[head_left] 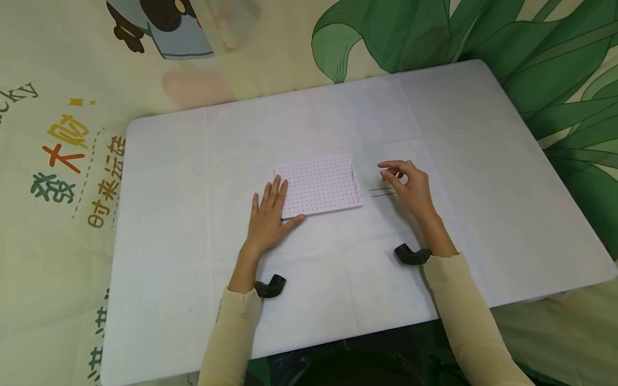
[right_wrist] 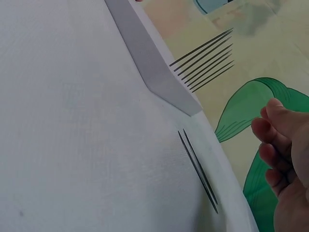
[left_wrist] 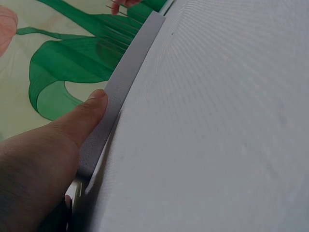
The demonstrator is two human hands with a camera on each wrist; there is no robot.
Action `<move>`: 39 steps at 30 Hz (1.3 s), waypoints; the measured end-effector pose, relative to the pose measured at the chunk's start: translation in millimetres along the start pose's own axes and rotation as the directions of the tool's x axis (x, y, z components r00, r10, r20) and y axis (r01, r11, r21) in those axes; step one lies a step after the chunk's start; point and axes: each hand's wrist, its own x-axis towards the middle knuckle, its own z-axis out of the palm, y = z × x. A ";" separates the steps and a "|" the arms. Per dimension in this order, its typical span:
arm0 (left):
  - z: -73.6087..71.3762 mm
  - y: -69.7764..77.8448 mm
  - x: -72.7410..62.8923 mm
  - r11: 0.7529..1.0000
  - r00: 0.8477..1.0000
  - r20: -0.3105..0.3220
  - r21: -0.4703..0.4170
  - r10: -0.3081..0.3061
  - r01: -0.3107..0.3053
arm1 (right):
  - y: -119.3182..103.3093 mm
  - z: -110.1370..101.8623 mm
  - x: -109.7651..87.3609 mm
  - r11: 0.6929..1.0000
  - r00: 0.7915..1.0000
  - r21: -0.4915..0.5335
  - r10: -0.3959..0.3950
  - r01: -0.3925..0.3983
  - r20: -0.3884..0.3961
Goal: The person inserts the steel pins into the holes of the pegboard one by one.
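Note:
A white board (head_left: 318,185) dotted with a grid of small holes lies on the white table. Several thin dark pins (right_wrist: 207,60) stand upright in a row along its right edge. My left hand (head_left: 268,217) rests at the board's left end, fingers spread, with fingertips on the corner. Its thumb (left_wrist: 94,104) presses against the near side edge. To the right of the board, my right hand (head_left: 410,187) is raised over the table with loosely bent fingers, thumb and index apart, nothing visible between them. Below it, two loose pins (right_wrist: 199,171) lie side by side on the cloth.
A white cloth covers the table (head_left: 193,161), whose far edge runs close to a printed backdrop (head_left: 270,64) with green leaves. Each wrist wears a black camera mount (head_left: 412,254). A dark shape (head_left: 347,359) sits below the table's front edge.

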 end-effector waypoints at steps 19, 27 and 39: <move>-1.1 -0.3 -1.8 1.000 1.000 0.000 0.003 0.003 -0.003 | 7.8 -5.4 -25.4 0.974 0.960 -0.200 0.153 -0.106 0.236; -1.9 0.8 -2.8 1.000 1.000 -0.009 0.001 0.009 -0.009 | 8.8 -5.5 -26.8 0.979 0.961 -0.187 0.124 -0.078 0.249; -1.2 1.3 -1.8 1.000 1.000 -0.006 0.001 0.011 -0.011 | 4.0 -4.5 -22.6 0.964 0.954 -0.265 0.107 -0.031 0.280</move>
